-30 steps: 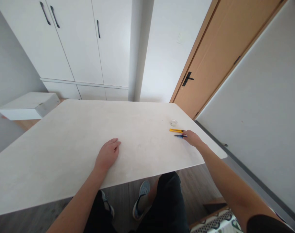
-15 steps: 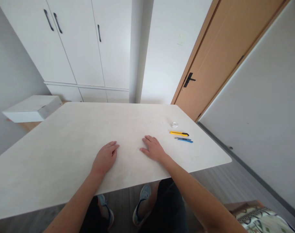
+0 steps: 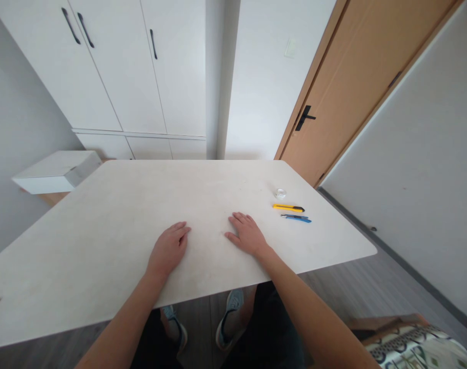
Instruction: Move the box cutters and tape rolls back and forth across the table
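Note:
My left hand (image 3: 170,248) rests palm down on the white table (image 3: 114,220), its fingers stretched out and holding nothing. To its right, my right hand (image 3: 246,233) also lies flat on the tabletop, thumb and fingers apart, with nothing in it. Beyond my right hand lie a yellow utility knife (image 3: 288,207) and, closer to me, a blue utility knife (image 3: 297,218). A small roll of clear tape (image 3: 280,193) sits just behind the two knives. Neither hand touches these things.
A white box (image 3: 58,166) stands past the table's left edge. White cabinets (image 3: 129,77) are at the back, and a wooden door (image 3: 356,66) is at the back right. Near the lower right corner is a patterned cloth (image 3: 421,348) on a wooden seat.
The camera view has shifted slightly, so the table and its things appear a little farther right. Both hands keep their places on the table.

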`<state>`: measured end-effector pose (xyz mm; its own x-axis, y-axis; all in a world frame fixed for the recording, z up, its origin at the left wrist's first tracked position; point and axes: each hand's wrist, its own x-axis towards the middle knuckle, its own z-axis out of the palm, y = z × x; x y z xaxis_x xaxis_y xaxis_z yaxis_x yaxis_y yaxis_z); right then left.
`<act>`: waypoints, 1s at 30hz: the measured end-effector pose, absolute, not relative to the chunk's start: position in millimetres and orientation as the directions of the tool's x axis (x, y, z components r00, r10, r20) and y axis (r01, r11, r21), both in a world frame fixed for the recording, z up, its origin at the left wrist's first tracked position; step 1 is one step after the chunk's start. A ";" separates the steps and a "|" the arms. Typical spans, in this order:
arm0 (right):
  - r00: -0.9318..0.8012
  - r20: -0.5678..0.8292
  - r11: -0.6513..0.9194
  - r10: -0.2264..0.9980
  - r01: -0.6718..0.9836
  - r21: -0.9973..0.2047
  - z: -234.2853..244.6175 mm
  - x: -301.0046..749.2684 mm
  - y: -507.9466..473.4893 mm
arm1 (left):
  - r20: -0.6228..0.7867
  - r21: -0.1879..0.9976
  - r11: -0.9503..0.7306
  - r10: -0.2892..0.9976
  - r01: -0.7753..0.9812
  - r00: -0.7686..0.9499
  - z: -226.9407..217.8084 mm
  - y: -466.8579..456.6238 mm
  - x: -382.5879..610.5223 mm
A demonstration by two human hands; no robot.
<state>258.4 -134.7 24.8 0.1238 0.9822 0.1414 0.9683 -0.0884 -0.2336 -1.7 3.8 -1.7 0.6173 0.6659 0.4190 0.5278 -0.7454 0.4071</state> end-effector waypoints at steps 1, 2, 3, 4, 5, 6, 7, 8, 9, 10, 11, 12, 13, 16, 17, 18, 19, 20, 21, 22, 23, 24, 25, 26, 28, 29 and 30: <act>0.122 0.140 -0.087 0.983 0.968 -0.234 24.7 258.6 -134.6 | 0.416 0.411 -0.743 0.668 0.528 0.617 -1.1 3.6 -1.6; 0.121 0.141 -0.086 0.983 0.969 -0.234 24.6 258.9 -134.6 | 0.415 0.412 -0.742 0.670 0.529 0.616 -0.6 3.4 -1.4; 0.119 0.143 -0.083 0.983 0.969 -0.233 24.5 259.2 -134.5 | 0.416 0.411 -0.741 0.671 0.531 0.614 -0.1 3.1 -1.3; 0.119 0.145 -0.083 0.982 0.969 -0.232 24.4 259.4 -134.4 | 0.418 0.410 -0.740 0.672 0.533 0.612 0.3 2.8 -1.1; 0.120 0.146 -0.084 0.982 0.969 -0.231 24.5 259.5 -134.4 | 0.419 0.407 -0.741 0.671 0.534 0.611 0.5 2.5 -1.1; 0.122 0.149 -0.085 0.981 0.969 -0.231 24.6 259.5 -134.3 | 0.419 0.406 -0.741 0.671 0.534 0.612 0.7 2.3 -1.0; 0.122 0.150 -0.086 0.981 0.970 -0.230 24.8 259.4 -134.3 | 0.418 0.405 -0.741 0.671 0.535 0.613 0.7 2.2 -1.0; 0.122 0.149 -0.086 0.981 0.970 -0.228 24.9 259.3 -134.4 | 0.417 0.404 -0.740 0.672 0.537 0.612 0.5 2.1 -1.1; 0.122 0.148 -0.086 0.981 0.970 -0.227 25.1 259.2 -134.4 | 0.416 0.405 -0.739 0.674 0.539 0.611 0.3 2.2 -1.1; 0.121 0.147 -0.086 0.982 0.970 -0.226 25.2 259.1 -134.4 | 0.417 0.405 -0.737 0.675 0.541 0.609 -0.1 2.2 -1.1; 0.121 0.146 -0.086 0.982 0.970 -0.226 25.2 259.0 -134.4 | 0.418 0.405 -0.737 0.676 0.542 0.607 -0.5 2.4 -1.0; 0.120 0.146 -0.085 0.982 0.971 -0.225 25.0 259.1 -134.4 | 0.419 0.404 -0.737 0.675 0.542 0.607 -1.0 2.6 -1.0; 0.120 0.148 -0.084 0.982 0.971 -0.225 24.8 259.2 -134.3 | 0.419 0.402 -0.739 0.674 0.541 0.608 -1.6 2.9 -1.0; 0.117 0.154 -0.081 0.981 0.972 -0.222 23.8 259.7 -134.1 | 0.417 0.392 -0.743 0.669 0.542 0.616 -2.9 3.4 -0.9; 0.117 0.154 -0.081 0.981 0.972 -0.221 23.6 259.9 -134.1 | 0.417 0.390 -0.744 0.668 0.542 0.616 -3.1 3.5 -1.0; 0.117 0.155 -0.081 0.981 0.972 -0.222 23.4 259.9 -134.2 | 0.418 0.389 -0.744 0.668 0.543 0.616 -3.3 3.6 -1.0; 0.117 0.154 -0.081 0.981 0.971 -0.224 23.3 259.9 -134.2 | 0.419 0.388 -0.745 0.667 0.542 0.616 -3.2 3.5 -1.1; 0.118 0.153 -0.081 0.981 0.971 -0.226 23.2 259.9 -134.3 | 0.422 0.387 -0.746 0.666 0.542 0.615 -3.0 3.4 -1.2; 0.118 0.153 -0.081 0.981 0.970 -0.228 23.2 259.9 -134.4 | 0.425 0.387 -0.748 0.664 0.540 0.615 -2.6 3.3 -1.4; 0.118 0.153 -0.081 0.981 0.970 -0.229 23.2 259.8 -134.4 | 0.427 0.386 -0.749 0.662 0.538 0.616 -2.1 3.1 -1.5; 0.119 0.154 -0.081 0.981 0.970 -0.229 23.3 259.8 -134.4 | 0.427 0.385 -0.750 0.661 0.537 0.618 -1.6 3.0 -1.5; 0.118 0.154 -0.081 0.981 0.970 -0.229 23.3 259.8 -134.4 | 0.425 0.383 -0.751 0.661 0.538 0.619 -1.2 2.9 -1.6; 0.118 0.154 -0.081 0.981 0.970 -0.228 23.3 259.8 -134.3 | 0.424 0.381 -0.751 0.660 0.539 0.620 -0.9 2.9 -1.6; 0.117 0.152 -0.080 0.982 0.971 -0.227 23.3 259.9 -134.2 | 0.423 0.379 -0.752 0.660 0.540 0.621 -0.8 3.0 -1.5; 0.118 0.143 -0.084 0.983 0.971 -0.225 23.1 260.0 -134.0 | 0.428 0.379 -0.752 0.659 0.539 0.619 -1.6 3.5 -1.4; 0.120 0.139 -0.087 0.983 0.971 -0.224 22.9 260.0 -133.9 | 0.432 0.380 -0.754 0.657 0.536 0.617 -2.3 3.8 -1.3; 0.122 0.138 -0.089 0.983 0.971 -0.223 22.6 260.1 -133.8 | 0.438 0.380 -0.755 0.655 0.533 0.616 -3.1 4.2 -1.2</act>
<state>260.1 -133.8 22.6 0.1218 0.9829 0.1377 0.9708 -0.0891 -0.2228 -1.2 4.2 -3.1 0.6156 0.6552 0.4378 0.5334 -0.7554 0.3805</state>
